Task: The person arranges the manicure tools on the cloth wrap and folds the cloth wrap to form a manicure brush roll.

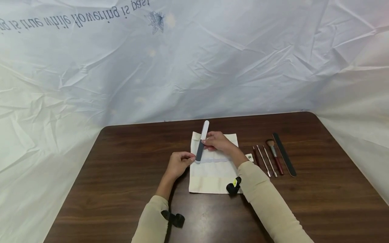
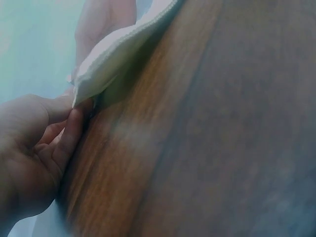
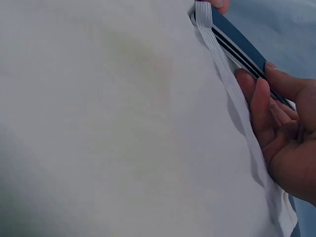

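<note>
A cream cloth tool roll (image 1: 209, 185) lies flat at the middle of the table. My right hand (image 1: 221, 141) pinches a nail buffer (image 1: 205, 130), white on its far half and grey on its near half, slanted over the roll's left side. In the right wrist view, the near end of the buffer (image 3: 242, 47) is at a white elastic band (image 3: 224, 74) on the cloth, with fingertips of the other hand beside it. My left hand (image 1: 180, 164) pinches the roll's left edge between thumb and fingers; the left wrist view shows that cloth edge (image 2: 113, 64) lifted off the wood.
Right of the roll lie a dark red stick (image 1: 256, 156), two slim metal tools (image 1: 263, 161), a brush (image 1: 275, 157) with a red handle and a black nail file (image 1: 284, 154). A snap tab (image 1: 250, 157) sticks out from the roll. White sheeting (image 1: 194, 67) hangs behind the table.
</note>
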Available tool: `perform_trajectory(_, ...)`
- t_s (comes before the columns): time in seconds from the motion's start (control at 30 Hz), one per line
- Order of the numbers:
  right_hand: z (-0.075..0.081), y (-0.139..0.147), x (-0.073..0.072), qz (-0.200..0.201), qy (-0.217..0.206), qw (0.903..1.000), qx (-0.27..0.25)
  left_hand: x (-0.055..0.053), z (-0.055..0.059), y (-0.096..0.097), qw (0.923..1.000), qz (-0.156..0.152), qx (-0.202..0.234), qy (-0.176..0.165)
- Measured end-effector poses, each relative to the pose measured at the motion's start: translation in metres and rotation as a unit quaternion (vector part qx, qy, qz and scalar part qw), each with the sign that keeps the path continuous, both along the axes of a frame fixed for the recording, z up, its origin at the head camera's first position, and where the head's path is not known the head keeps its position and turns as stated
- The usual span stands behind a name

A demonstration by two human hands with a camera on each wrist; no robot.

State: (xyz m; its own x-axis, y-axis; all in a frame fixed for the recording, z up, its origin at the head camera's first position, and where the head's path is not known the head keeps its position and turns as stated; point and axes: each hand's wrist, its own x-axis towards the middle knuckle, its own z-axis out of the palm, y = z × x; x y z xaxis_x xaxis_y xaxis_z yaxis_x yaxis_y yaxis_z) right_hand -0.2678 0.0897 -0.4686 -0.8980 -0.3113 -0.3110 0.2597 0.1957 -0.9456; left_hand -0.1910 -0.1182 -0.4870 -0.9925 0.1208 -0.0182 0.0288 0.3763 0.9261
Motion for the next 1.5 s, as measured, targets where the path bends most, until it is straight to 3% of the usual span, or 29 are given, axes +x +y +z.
perform_trajectory(0.2, -0.004, -0.003, 0.000, -0.048, 0.019, 0.9979, -0.039, -0.001, 0.002, -0.002, 0.9999, -0.011, 0.002, -0.004)
perform_trajectory(0.4, -0.003, -0.003, 0.003, -0.030, 0.031, 0.9985, -0.033, -0.002, 0.003, -0.001, 0.9971, -0.034, -0.065, 0.019)
perform_trajectory(0.67, -0.001, -0.002, 0.002, -0.007, 0.022, 0.9997, -0.007, -0.002, 0.001, 0.001, 0.9985, -0.022, -0.047, 0.016)
perform_trajectory(0.93, 0.003, -0.002, -0.002, 0.051, 0.006, 0.9979, 0.040, -0.001, 0.000, 0.003, 0.9982, -0.017, -0.055, 0.018)
perform_trajectory(1.13, 0.003, 0.001, -0.006, 0.139, 0.011, 0.9875, 0.073, -0.001, -0.001, 0.005, 0.9980, -0.012, -0.055, 0.028)
perform_trajectory(1.23, 0.003, 0.002, -0.007, 0.159, 0.014, 0.9842, 0.076, 0.000, -0.001, 0.006, 0.9985, -0.009, -0.047, 0.027)
perform_trajectory(1.33, 0.003, 0.003, -0.007, 0.140, 0.007, 0.9882, 0.062, 0.001, 0.000, 0.006, 0.9990, -0.005, -0.037, 0.026)
perform_trajectory(1.5, 0.006, -0.007, -0.007, 0.015, -0.049, 0.9986, 0.012, -0.001, -0.003, 0.004, 0.9987, -0.005, -0.035, 0.036)
